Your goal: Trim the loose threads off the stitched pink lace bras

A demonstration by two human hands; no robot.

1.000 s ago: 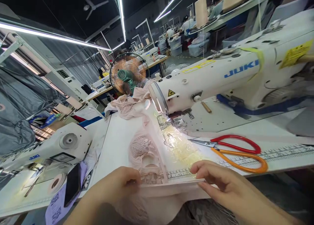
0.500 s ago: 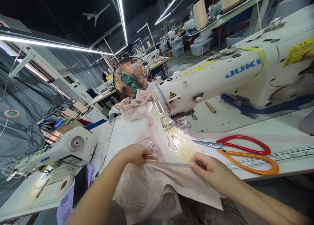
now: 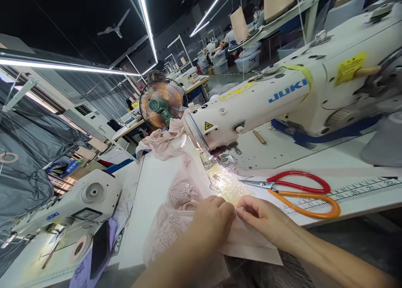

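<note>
Head view shows both hands near the front edge of the white table (image 3: 150, 179), before the sewing machine (image 3: 251, 107). The right hand (image 3: 262, 219) pinches the edge of the pale pink fabric (image 3: 251, 244) between thumb and forefinger. The left hand (image 3: 215, 219) is curled over the fabric, just beside the right fingertips; its own fingertips are hidden, so I cannot tell whether they grip. The fabric reaches past the table edge. Scissors (image 3: 269, 185) with red and orange handles lie beyond the right hand.
</note>
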